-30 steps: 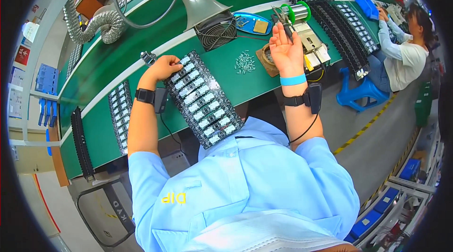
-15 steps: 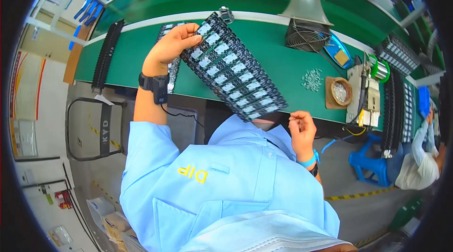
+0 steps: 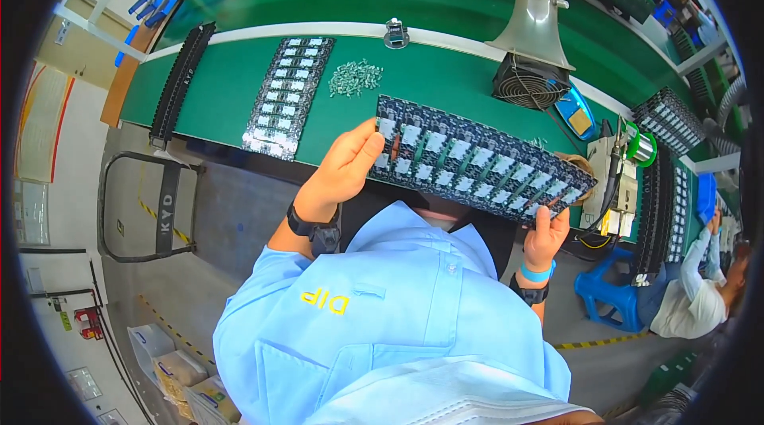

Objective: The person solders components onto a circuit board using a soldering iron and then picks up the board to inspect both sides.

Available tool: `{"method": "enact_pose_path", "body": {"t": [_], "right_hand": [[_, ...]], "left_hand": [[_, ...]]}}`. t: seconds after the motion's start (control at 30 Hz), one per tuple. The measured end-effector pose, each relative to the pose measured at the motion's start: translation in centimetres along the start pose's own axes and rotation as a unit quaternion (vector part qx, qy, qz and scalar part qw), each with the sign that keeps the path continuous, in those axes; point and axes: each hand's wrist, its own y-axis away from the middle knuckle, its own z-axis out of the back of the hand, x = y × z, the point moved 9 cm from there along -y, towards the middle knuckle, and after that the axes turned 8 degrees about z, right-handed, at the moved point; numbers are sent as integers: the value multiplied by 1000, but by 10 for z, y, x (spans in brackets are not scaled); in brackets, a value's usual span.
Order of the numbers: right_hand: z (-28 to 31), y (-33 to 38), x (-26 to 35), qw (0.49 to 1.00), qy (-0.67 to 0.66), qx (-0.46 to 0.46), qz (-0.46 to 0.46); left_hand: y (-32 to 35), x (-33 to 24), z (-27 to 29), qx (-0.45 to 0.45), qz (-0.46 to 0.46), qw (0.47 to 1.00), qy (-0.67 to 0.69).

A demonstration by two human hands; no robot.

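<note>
A long black speckled panel point(image 3: 469, 173) with two rows of small pale rectangular boards is held up over the bench's near edge, tilted down to the right. My left hand point(image 3: 344, 162) is closed on its left end, thumb on the front face. At the lower right corner my right hand point(image 3: 547, 238) grips it, thumb in front; the other fingers are partly hidden. Behind, a similar panel point(image 3: 288, 95) lies flat on the green bench point(image 3: 215, 75). Beside that panel is a pile of small pale parts point(image 3: 355, 79).
A fan point(image 3: 529, 81) under an exhaust duct point(image 3: 537, 15) stands at the back right. Near it are a blue tray point(image 3: 577, 111), a soldering station with a green wire spool point(image 3: 641, 144), and a black rack point(image 3: 181, 83) far left. Another person point(image 3: 696, 282) sits at right near a blue stool point(image 3: 609, 290).
The panel has swung from steep to nearly level and moved right. My left hand came down and right; my right hand, apart from the panel before, now grips its right end.
</note>
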Motion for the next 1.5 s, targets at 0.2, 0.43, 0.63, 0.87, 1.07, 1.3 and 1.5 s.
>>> {"method": "enact_pose_path", "body": {"t": [0.2, 0.43, 0.63, 0.87, 1.07, 1.3, 1.5], "right_hand": [[7, 0, -3, 1000, -11, -9, 15], [1, -6, -2, 1000, -10, -11, 11], [-2, -5, 1, 999, -27, -4, -27], [-1, -3, 9, 1000, 2, -11, -12], [-9, -2, 28, 999, 34, -6, 11], [-11, -1, 42, 998, 49, 9, 27], [-13, 3, 52, 996, 59, 21, 57]], "left_hand": [[4, -6, -4, -7, -26, 1000, -3], [4, -6, 3, -33, -30, 999, -14], [8, -5, 5, -33, -1, 999, 6], [8, -7, 10, -59, -23, 998, 16], [6, 3, 23, -116, -4, 993, 37], [6, 11, 32, -130, 18, 991, 12], [5, 4, 30, -135, 25, 990, 21]]}}
